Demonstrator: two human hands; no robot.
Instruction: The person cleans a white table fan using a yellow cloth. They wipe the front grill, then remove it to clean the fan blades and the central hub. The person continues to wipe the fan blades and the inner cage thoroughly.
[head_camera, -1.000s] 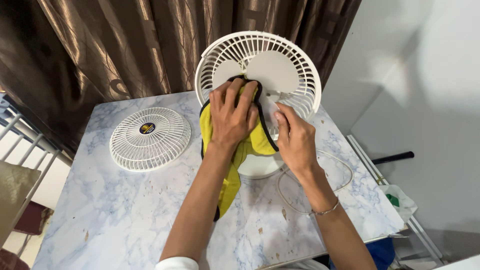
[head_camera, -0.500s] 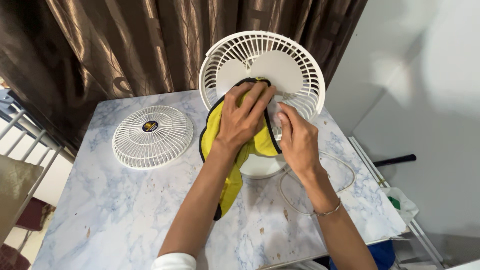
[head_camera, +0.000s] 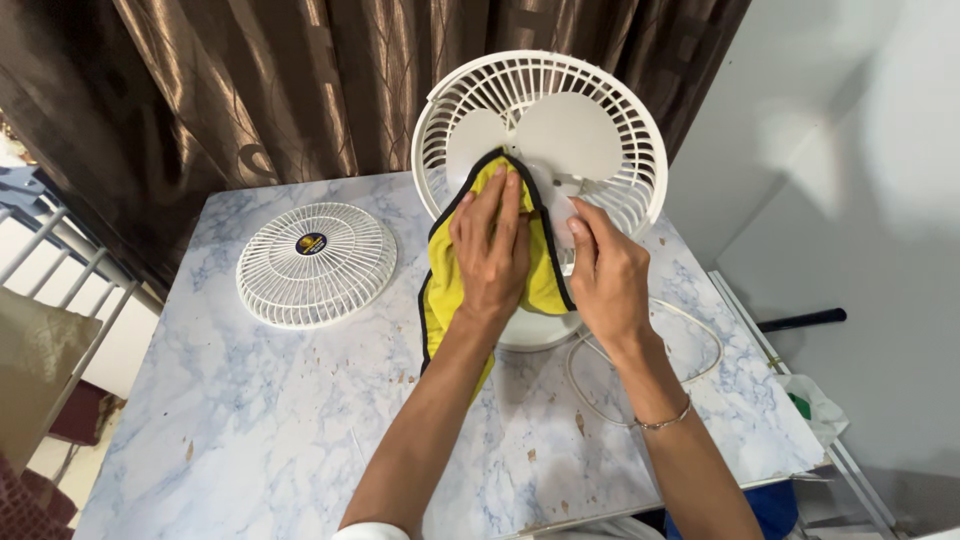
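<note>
On a marble-topped table (head_camera: 250, 420), a white fan (head_camera: 600, 110) stands with its front grille (head_camera: 315, 262) lying apart. The left hand (head_camera: 492, 250) presses a yellow cloth (head_camera: 450, 285) flat-fingered against a blade, mid-wipe; the right hand (head_camera: 608, 275) pinches the blade's edge, steadying it for firmer strokes.

One fan (head_camera: 540, 130), one detached grille (head_camera: 316, 263), one cloth (head_camera: 452, 280)

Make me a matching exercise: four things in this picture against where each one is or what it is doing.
Things:
1. yellow cloth
2. loose fan grille
3. white cord
4. right hand

Places or states:
A. lying flat on the table's left side
B. steadying a fan blade
C. pressed against the fan by the left hand
D. looped on the table beside the fan's base

Pairs: 1-C, 2-A, 3-D, 4-B
</note>
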